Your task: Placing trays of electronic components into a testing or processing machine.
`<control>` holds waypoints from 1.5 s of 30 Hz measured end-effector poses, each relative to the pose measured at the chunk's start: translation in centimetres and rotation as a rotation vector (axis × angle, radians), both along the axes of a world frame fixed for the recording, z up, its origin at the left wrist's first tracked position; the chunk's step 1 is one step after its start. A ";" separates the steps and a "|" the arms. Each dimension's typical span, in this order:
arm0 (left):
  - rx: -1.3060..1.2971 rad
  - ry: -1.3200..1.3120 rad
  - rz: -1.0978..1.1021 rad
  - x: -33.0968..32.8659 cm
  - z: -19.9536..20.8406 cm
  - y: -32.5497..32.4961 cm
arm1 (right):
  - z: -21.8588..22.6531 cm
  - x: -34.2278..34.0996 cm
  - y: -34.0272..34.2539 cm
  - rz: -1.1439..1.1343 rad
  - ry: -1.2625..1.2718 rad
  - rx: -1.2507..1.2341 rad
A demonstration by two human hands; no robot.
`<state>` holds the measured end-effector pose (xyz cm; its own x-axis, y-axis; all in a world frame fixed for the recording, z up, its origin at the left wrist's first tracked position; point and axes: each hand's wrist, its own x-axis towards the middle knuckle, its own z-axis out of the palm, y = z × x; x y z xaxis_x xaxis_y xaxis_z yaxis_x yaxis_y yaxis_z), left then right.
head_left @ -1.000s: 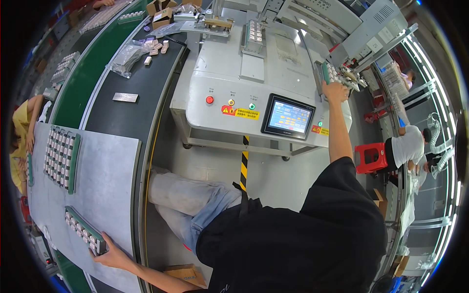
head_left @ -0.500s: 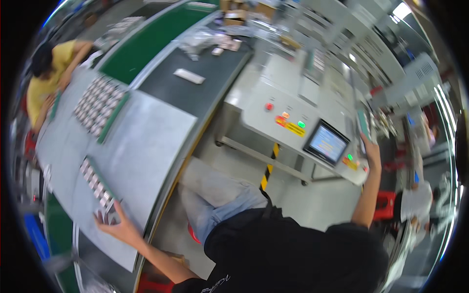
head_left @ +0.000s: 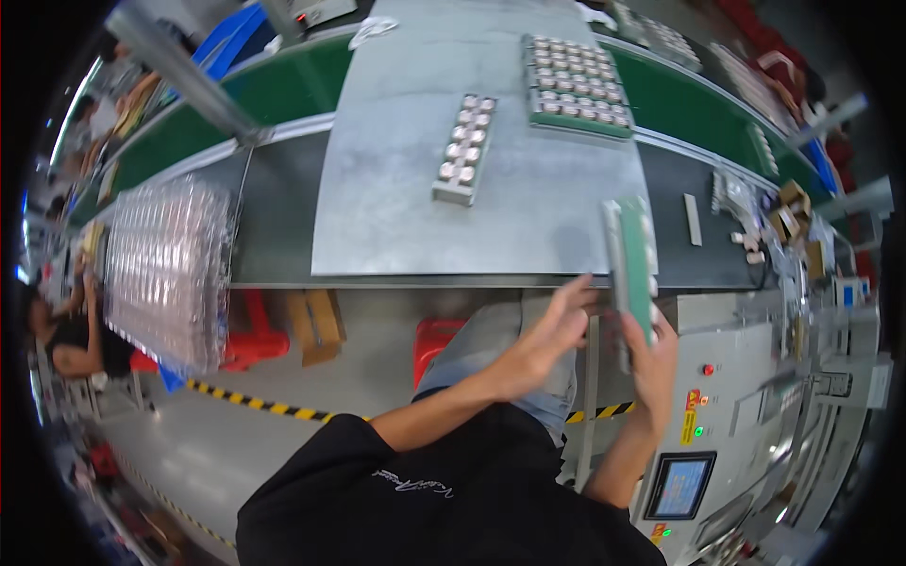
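Upright in my right hand (head_left: 651, 363) is a long narrow green and grey rack (head_left: 636, 269), gripped near its lower end, with small pale pieces along its right side. It is slightly blurred and stands over the near right edge of a grey sheet-topped table (head_left: 396, 226). My left hand (head_left: 552, 335) is just left of the rack, fingers stretched toward it, apparently holding nothing. Beyond my hands, a similar rack (head_left: 465, 146) with two rows of round pale pieces lies on the tabletop. Farther right is a block of several such filled racks (head_left: 578, 87).
Clear plastic trays (head_left: 170, 269) are stacked at the left. Green belts (head_left: 293, 90) run along the far side. A machine with a screen (head_left: 680, 486) stands at the lower right. A white strip (head_left: 693, 219) lies on the dark surface; a red stool (head_left: 436, 340) is below the table.
The view has swung from the machine to the table. My right hand has come from the machine to the table edge with the rack. My left hand has left the rack on the table.
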<state>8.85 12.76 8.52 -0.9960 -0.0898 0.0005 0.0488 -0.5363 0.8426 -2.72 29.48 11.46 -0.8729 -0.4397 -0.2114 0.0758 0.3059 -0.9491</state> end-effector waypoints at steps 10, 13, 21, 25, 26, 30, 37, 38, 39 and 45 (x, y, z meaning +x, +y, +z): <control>0.118 -0.055 0.577 1.9 2.2 -9.7 | 0.4 6.1 -15.4 0.438 0.528 0.021; 0.208 -0.162 0.651 2.8 2.1 -12.5 | 0.0 6.3 -16.8 0.587 0.503 -0.128; -0.291 -0.278 0.906 3.9 2.4 -25.5 | -5.7 -3.9 -18.4 0.211 0.226 -0.314; -0.757 -0.532 0.985 2.0 0.6 -38.1 | -10.2 -5.8 -18.7 0.110 0.222 -0.276; -0.877 -0.563 1.045 0.7 0.2 -40.6 | -9.6 -5.4 -18.7 0.100 0.309 -0.095; -1.160 -0.795 1.041 -3.5 -3.1 -53.2 | -7.8 -4.0 -19.6 0.148 0.539 -0.048; -1.446 -1.155 0.972 -7.9 -5.8 -66.1 | -6.8 -4.4 -20.1 0.193 0.513 -0.068; -1.418 -1.202 0.929 -8.2 -6.2 -66.8 | -7.1 -4.6 -20.2 0.177 0.513 -0.050; -1.391 -1.249 0.889 -8.6 -6.3 -67.4 | -7.3 -4.7 -20.2 0.190 0.512 -0.060; -1.385 -1.287 1.006 -8.3 -7.9 -64.1 | -7.8 -5.0 -20.3 0.167 0.494 -0.057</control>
<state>0.56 -51.38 0.64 -0.1222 -0.9912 0.0501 -0.9242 0.1320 0.3584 -7.75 9.21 3.71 -0.7799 -0.5798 0.2356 -0.4299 0.2228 -0.8749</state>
